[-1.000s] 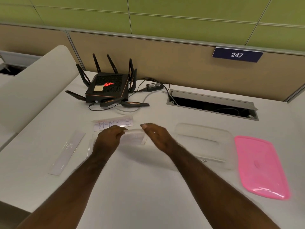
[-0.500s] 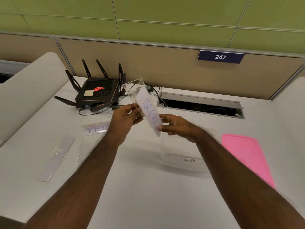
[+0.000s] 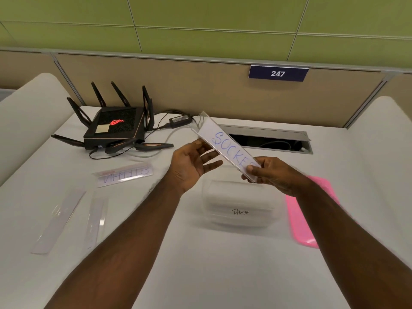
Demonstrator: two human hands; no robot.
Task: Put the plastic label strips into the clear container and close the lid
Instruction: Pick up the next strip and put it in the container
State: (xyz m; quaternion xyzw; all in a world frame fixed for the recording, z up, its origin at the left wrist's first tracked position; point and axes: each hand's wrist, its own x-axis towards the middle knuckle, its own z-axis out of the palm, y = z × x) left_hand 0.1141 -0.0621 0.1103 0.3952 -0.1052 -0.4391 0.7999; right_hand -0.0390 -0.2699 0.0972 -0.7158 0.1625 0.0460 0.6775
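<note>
Head view: a clear plastic label strip (image 3: 227, 148) with blue handwritten letters reading "SOCKE…" is held in the air, tilted, its far end up toward the partition and its near end low, above the clear container (image 3: 238, 208). The right hand (image 3: 270, 175) pinches the strip's near end between thumb and fingers. The left hand (image 3: 192, 162) is open, fingers spread, its fingertips at or just beside the strip's lower edge; whether they touch cannot be told.

The container sits on the white worktop (image 3: 200, 264) with no lid on; its front wall bears a small handwritten label, "DANDA". The pink lid (image 3: 305, 224) lies flat on the worktop just right of the container, partly hidden by the right forearm.

Half a second ago the left hand gripped the strip's middle and the strip stood steeper; now that hand has let go and opened, and the strip lies flatter and further right, over the container.

Four strips can be counted: one in hand, one lettered strip (image 3: 124, 176) lying upside down to the camera, and two plain clear strips (image 3: 58, 221) (image 3: 97, 219) at the left of the worktop. There is one container, one lid, and one black router (image 3: 116, 128) at the back left.
</note>
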